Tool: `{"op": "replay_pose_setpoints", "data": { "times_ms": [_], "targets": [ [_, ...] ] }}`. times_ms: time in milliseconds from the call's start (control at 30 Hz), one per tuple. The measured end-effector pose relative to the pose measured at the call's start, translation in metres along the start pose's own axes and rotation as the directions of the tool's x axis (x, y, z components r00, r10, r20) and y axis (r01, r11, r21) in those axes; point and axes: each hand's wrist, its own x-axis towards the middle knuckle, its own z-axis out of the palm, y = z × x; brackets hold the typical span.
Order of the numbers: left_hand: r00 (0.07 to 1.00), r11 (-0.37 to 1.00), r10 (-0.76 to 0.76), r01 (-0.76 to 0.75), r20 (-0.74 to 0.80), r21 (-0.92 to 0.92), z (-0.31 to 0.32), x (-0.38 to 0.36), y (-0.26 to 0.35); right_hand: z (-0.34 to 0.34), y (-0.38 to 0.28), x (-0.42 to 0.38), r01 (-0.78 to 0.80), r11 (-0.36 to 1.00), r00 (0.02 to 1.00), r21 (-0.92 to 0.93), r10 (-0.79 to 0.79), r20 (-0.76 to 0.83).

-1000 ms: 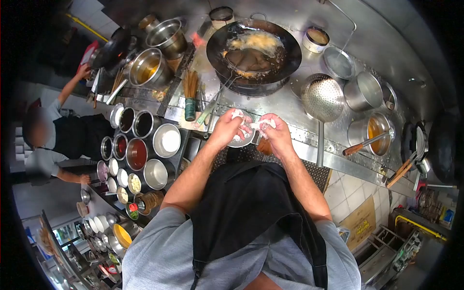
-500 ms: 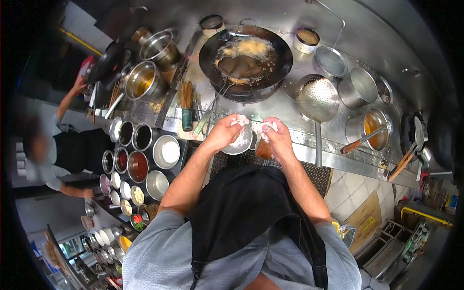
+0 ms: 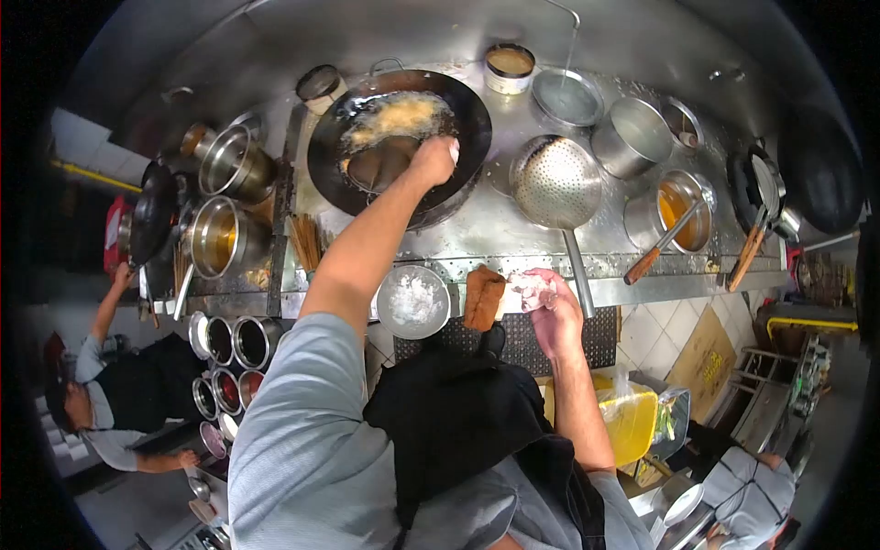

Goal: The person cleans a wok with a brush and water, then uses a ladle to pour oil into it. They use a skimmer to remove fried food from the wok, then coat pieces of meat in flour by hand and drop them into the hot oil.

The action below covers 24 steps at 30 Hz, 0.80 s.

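Note:
My left hand [image 3: 434, 163] is over the near right side of a black wok [image 3: 477, 115], its fingers closed. A bit of white shows at the fingertips; what they hold is mostly hidden. Pale golden pieces [image 3: 403, 115] bubble in the oil, and a dark skimmer [image 3: 385, 165] lies in the wok, partly behind my hand. At the counter's front edge, my right hand [image 3: 561, 321] is curled around pinkish, white-coated raw pieces [image 3: 532, 291]. Between my arms is a metal bowl [image 3: 444, 316] with white powder [image 3: 412, 299] in it. A brown folded cloth [image 3: 483, 298] is beside it.
On the right are a perforated ladle [image 3: 556, 181], a pot [image 3: 632, 137] and a pot of orange liquid [image 3: 686, 215]. Pots of oil [image 3: 217, 238] and sauce containers [image 3: 252, 341] are on the left. One person [image 3: 137, 385] works at left, another [image 3: 752, 495] at lower right.
My left hand has gone from above the powder bowl forward to the wok. My right hand has moved slightly right and down, still with coated pieces. The view has shifted right.

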Motion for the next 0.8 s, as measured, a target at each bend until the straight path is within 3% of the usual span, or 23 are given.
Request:
{"op": "replay_pose_setpoints", "data": {
  "times_ms": [33, 100, 133, 200, 233, 267, 333, 367, 400, 433, 500, 533, 600, 633, 700, 733, 767, 800],
  "targets": [
    [1.000, 0.999, -0.017, 0.017, -0.002, -0.036, 0.004, 0.013, 0.000, 0.000, -0.001, 0.000, 0.001, 1.000, 1.000, 0.026, -0.002, 0.008],
    [0.953, 0.987, 0.049, -0.092, -0.298, -0.132, 0.023, 0.032, -0.015, -0.005, 0.003, 0.001, -0.004, 1.000, 1.000, 0.015, 0.005, -0.017],
    [0.953, 0.987, 0.046, -0.090, -0.299, -0.134, 0.011, 0.024, -0.003, -0.009, 0.007, 0.002, -0.017, 1.000, 1.000, -0.002, 0.017, -0.002],
    [0.882, 0.947, -0.024, -0.131, -0.471, -0.293, -0.046, -0.014, 0.046, -0.001, 0.005, 0.003, -0.034, 0.999, 0.999, -0.031, 0.034, -0.008],
    [0.865, 0.960, -0.010, -0.131, -0.502, -0.246, -0.063, -0.040, 0.059, 0.000, 0.008, 0.006, -0.033, 0.999, 0.999, -0.029, 0.033, 0.010],
    [0.903, 0.938, -0.112, -0.042, -0.415, -0.343, -0.083, -0.072, 0.079, -0.002, 0.014, 0.010, -0.038, 0.995, 0.999, -0.091, 0.040, 0.026],
    [0.910, 0.899, -0.026, -0.160, -0.415, -0.408, -0.087, -0.131, 0.084, 0.008, 0.019, 0.015, -0.049, 0.982, 0.997, -0.183, 0.058, 0.043],
    [0.961, 0.876, -0.112, -0.024, -0.251, -0.481, -0.096, -0.163, 0.098, 0.017, 0.021, 0.019, -0.048, 0.982, 0.996, -0.185, 0.061, 0.063],
    [0.980, 0.848, -0.074, -0.035, -0.185, -0.529, -0.090, -0.190, 0.095, 0.025, 0.025, 0.022, -0.054, 0.970, 0.990, -0.235, 0.083, 0.114],
    [0.991, 0.826, -0.126, 0.076, -0.051, -0.559, -0.091, -0.212, 0.103, 0.033, 0.028, 0.025, -0.057, 0.956, 0.981, -0.287, 0.107, 0.164],
    [0.969, 0.706, -0.202, 0.245, 0.142, -0.665, -0.097, -0.242, 0.115, 0.050, 0.037, 0.033, -0.053, 0.930, 0.966, -0.363, 0.140, 0.218],
    [0.968, 0.706, -0.218, 0.246, 0.127, -0.664, -0.096, -0.248, 0.115, 0.059, 0.041, 0.036, -0.047, 0.920, 0.951, -0.390, 0.160, 0.264],
    [0.914, 0.539, -0.289, 0.402, 0.286, -0.741, -0.091, -0.261, 0.109, 0.071, 0.044, 0.043, -0.041, 0.907, 0.927, -0.420, 0.192, 0.323],
    [0.911, 0.534, -0.305, 0.406, 0.278, -0.742, -0.091, -0.266, 0.105, 0.074, 0.047, 0.045, -0.009, 0.897, 0.922, -0.442, 0.178, 0.343],
    [0.928, 0.649, -0.319, 0.361, 0.191, -0.670, -0.090, -0.274, 0.097, 0.077, 0.057, 0.045, 0.043, 0.872, 0.913, -0.487, 0.163, 0.373],
    [0.922, 0.632, -0.337, 0.371, 0.190, -0.680, -0.095, -0.275, 0.101, 0.076, 0.063, 0.047, 0.135, 0.860, 0.918, -0.491, 0.078, 0.389],
    [0.918, 0.625, -0.352, 0.377, 0.184, -0.684, -0.095, -0.278, 0.098, 0.073, 0.066, 0.048, 0.128, 0.859, 0.913, -0.496, 0.093, 0.397],
    [0.924, 0.502, -0.350, 0.325, 0.155, -0.801, -0.094, -0.280, 0.093, 0.069, 0.066, 0.050, 0.046, 0.897, 0.916, -0.440, 0.138, 0.376]
  ]
}}
